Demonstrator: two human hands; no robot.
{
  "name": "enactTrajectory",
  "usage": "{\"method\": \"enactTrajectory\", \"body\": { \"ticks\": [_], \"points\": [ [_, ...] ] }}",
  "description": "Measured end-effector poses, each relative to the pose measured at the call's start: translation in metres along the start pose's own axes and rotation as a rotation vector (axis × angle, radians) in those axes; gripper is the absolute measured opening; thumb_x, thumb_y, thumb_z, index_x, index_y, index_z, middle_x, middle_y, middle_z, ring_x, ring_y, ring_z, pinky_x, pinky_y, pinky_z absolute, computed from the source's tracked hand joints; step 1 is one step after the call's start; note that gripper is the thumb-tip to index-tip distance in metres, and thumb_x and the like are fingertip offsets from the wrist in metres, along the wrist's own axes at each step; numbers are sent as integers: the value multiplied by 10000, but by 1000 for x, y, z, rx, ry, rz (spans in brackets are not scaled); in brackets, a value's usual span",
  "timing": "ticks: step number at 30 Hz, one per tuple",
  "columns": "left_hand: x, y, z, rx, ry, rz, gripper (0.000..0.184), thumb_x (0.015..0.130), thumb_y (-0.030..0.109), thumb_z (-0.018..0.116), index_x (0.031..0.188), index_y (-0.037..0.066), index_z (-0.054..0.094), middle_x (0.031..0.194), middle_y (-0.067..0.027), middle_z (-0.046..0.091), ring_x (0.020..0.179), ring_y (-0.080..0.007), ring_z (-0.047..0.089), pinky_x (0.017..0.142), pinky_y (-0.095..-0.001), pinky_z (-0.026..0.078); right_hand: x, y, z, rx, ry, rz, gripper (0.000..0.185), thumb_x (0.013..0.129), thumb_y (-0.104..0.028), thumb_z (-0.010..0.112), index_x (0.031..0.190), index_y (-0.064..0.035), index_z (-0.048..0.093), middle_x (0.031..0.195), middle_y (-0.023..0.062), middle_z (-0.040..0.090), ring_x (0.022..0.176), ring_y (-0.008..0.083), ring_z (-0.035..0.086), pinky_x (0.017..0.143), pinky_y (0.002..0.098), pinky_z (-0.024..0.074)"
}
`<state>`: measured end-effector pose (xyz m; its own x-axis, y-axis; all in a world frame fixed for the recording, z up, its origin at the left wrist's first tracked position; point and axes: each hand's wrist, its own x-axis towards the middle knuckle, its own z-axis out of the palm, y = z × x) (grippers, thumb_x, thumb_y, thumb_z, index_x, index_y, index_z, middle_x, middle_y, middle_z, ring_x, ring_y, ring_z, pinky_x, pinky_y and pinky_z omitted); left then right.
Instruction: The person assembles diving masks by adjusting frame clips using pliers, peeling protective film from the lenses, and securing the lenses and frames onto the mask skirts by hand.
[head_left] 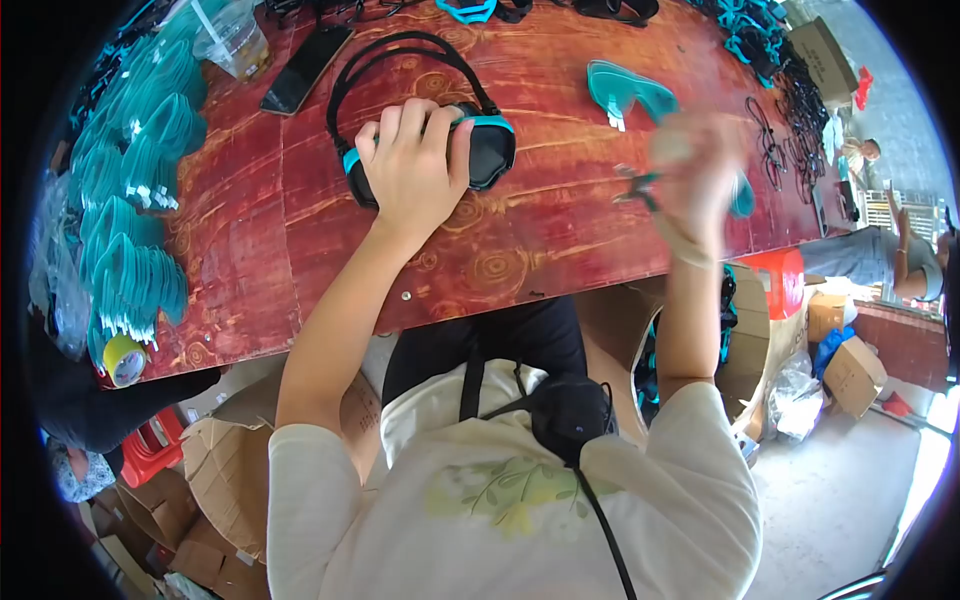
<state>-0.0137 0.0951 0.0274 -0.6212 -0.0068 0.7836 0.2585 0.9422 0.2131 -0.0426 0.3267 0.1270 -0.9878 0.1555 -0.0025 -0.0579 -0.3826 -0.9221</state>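
My left hand (415,165) rests on a black and teal goggle frame (490,155) with a black strap looped above it, its fingers curled over the top edge. To the right, my right hand (695,165) is smeared by motion over the table. A pair of dark-tipped pliers or cutters (638,187) with teal handles shows beside and below that hand; whether the fingers hold it is unclear. Just above lies a teal lens piece (630,90) with a white tab.
Stacks of teal lens pieces (140,260) line the left of the red table (330,270), with yellow tape (124,360) at the corner. A phone (307,68) and plastic cup (233,42) stand at the back left. Black straps (800,120) lie right; cardboard boxes (745,350) stand below. People are at both sides.
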Motion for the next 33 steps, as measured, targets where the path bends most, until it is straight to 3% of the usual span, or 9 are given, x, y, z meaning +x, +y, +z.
{"method": "enactTrajectory", "body": {
  "ticks": [1,3,11,13,15,20,23,28,33],
  "points": [
    [1,0,0,-3,4,7,100,863,251,652,887,154,652,879,15,582,849,-189,543,798,-358,307,0,37,-5,-303,14,-22,346,949,-231,467,627,-148,370,532,-32,333,437,94,285,423,274,231],
    [11,-1,3,2,24,5,102,866,253,647,889,154,653,881,13,582,853,-190,544,805,-361,307,24,50,-26,-66,-285,136,364,956,-225,452,614,-157,350,532,-37,320,440,86,284,426,274,218],
    [13,-5,5,19,10,-3,115,875,260,636,911,152,655,899,14,592,865,-181,545,822,-356,304,19,32,1,-128,-134,59,279,908,-141,558,638,-114,498,519,-58,361,431,71,296,426,254,232],
    [3,0,2,23,-31,-21,118,875,264,637,911,153,659,904,16,596,867,-178,545,825,-354,304,24,-5,-5,76,-418,112,268,916,-160,556,656,-104,517,523,-54,376,431,75,317,422,259,241],
    [7,0,-1,25,-20,-4,116,872,261,640,904,151,654,895,16,592,855,-180,541,812,-355,301,1,40,13,-358,61,115,337,937,-160,540,608,-135,474,522,-42,379,441,70,334,429,259,236],
    [5,1,2,17,-19,-5,113,875,259,638,891,149,655,900,14,596,850,-180,542,800,-357,299,20,-2,-6,57,-418,123,320,916,-159,563,624,-163,430,520,-72,346,425,51,259,422,253,180],
    [5,-1,1,16,1,5,121,882,267,631,887,149,655,897,17,598,850,-180,541,802,-358,303,12,72,-17,-230,-192,231,332,919,-140,553,618,-167,415,516,-80,304,420,51,223,418,256,159],
    [5,-1,1,15,-6,3,141,892,285,623,887,149,657,895,25,599,854,-177,541,807,-356,305,45,11,-40,463,-621,585,492,987,-229,441,521,-190,289,442,-69,218,372,76,169,386,241,163],
    [5,-1,2,23,-9,10,138,893,285,627,891,152,663,887,29,597,843,-170,536,802,-354,302,33,7,-42,697,-706,735,493,1010,-240,390,529,-173,308,436,-60,230,365,75,163,391,243,161]
  ]
}}
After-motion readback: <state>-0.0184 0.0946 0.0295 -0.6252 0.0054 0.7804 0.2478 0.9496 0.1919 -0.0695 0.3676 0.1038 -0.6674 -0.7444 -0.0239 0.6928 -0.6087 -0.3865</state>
